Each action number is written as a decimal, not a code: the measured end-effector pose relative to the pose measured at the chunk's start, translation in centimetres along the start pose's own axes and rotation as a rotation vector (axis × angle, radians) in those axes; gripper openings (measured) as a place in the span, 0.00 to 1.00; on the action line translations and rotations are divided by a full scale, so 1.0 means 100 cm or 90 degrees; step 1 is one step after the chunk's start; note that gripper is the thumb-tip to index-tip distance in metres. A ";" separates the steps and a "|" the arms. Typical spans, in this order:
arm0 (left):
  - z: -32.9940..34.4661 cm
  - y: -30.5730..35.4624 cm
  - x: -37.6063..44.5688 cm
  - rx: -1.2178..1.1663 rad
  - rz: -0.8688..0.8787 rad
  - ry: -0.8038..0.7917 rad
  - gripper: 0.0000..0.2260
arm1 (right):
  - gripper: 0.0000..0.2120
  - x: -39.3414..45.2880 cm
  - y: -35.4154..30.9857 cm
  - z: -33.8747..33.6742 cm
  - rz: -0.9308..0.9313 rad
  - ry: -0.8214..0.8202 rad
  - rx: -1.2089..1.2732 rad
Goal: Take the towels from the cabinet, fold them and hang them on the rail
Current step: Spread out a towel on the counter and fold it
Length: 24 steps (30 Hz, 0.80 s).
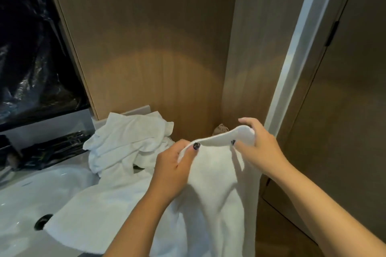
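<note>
A large white towel hangs in front of me, its top edge held up by both hands. My left hand pinches the left part of that edge between thumb and fingers. The right part of the edge is gripped by my right hand, thumb in front and fingers curled over the fold. The towel's lower part drapes down and left over the white sink. A second, crumpled white towel lies heaped on the counter behind the sink, against the wooden wall. No rail is in view.
A wooden wall panel stands straight ahead. A mirror with dark reflections is at the left above a tap. The sink drain shows at lower left. A white door frame and a wooden door are at the right.
</note>
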<state>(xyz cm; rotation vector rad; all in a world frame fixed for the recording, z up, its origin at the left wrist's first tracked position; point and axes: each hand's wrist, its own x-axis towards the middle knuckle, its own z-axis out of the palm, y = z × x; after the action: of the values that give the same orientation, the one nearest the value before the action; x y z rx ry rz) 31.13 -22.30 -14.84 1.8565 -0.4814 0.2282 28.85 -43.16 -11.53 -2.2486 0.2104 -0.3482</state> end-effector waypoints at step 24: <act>0.024 -0.071 -0.008 0.209 -0.026 -0.108 0.12 | 0.16 -0.004 0.025 -0.050 -0.064 0.194 0.171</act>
<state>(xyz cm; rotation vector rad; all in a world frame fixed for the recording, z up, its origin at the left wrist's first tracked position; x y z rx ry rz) 33.28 -22.51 -22.10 2.2168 -0.5465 0.1269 26.81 -48.28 -10.43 -1.9388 0.1966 -0.7306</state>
